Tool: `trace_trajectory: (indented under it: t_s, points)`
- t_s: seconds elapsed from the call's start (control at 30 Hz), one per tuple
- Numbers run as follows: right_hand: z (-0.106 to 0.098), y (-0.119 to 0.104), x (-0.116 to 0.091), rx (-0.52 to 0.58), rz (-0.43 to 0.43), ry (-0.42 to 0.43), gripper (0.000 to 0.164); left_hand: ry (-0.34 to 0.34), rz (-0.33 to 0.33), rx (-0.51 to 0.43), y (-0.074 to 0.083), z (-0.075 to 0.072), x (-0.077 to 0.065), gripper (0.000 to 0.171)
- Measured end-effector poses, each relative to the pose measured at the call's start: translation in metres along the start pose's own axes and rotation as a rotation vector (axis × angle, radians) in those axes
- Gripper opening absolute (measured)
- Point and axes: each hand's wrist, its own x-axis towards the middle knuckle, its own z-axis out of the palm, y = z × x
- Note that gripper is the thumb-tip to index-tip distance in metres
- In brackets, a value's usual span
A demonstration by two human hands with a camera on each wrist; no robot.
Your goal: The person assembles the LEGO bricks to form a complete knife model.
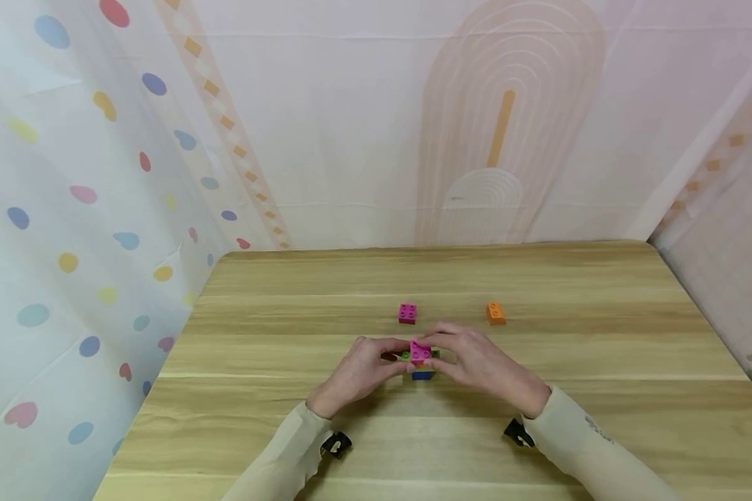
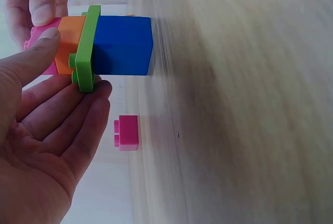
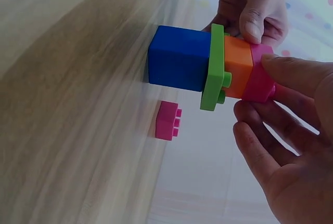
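Where the wooden table [image 1: 288, 417] meets the backdrop, a pale fabric wall [image 1: 351, 125] printed with a tan arch rises behind it, and a sheer curtain [image 1: 69, 243] dotted with coloured spots hangs off the table's left edge. Near the middle of the table stands a block stack [image 1: 420, 360]: a blue block on the wood, then a flat green plate, an orange block and a pink block on top. The left hand [image 1: 360, 372] pinches the stack from its left, thumb on the pink block and fingertips under the green plate's edge. The right hand [image 1: 476, 362] pinches it from the right, thumb on the pink block. Beyond the stack lies a loose pink block [image 1: 407, 313], with an orange block [image 1: 495, 313] farther right of it, both apart from the hands.
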Motion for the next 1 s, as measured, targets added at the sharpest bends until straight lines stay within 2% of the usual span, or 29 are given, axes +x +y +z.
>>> trace_trajectory:
  t_s: [0.3,0.6,0.87,1.0]
  points:
    - [0.0022,0.0001,-0.0020,-0.007,-0.041,0.034,0.029,0.001,0.011,0.001,0.0005,0.0022,0.0004,0.029]
    - [0.0017,0.0001,-0.0003,-0.019,0.024,0.012,0.030,0.026,0.001,-0.018,-0.0003,0.0014,0.0003,0.036]
    - [0.0023,0.0008,-0.0004,0.048,0.085,0.033,0.036,0.043,0.017,-0.009,-0.0008,0.0009,-0.0013,0.030]
    - [0.0030,-0.0002,-0.0008,0.098,0.122,0.034,0.036,0.059,0.025,-0.016,-0.0005,0.0004,-0.0023,0.034]
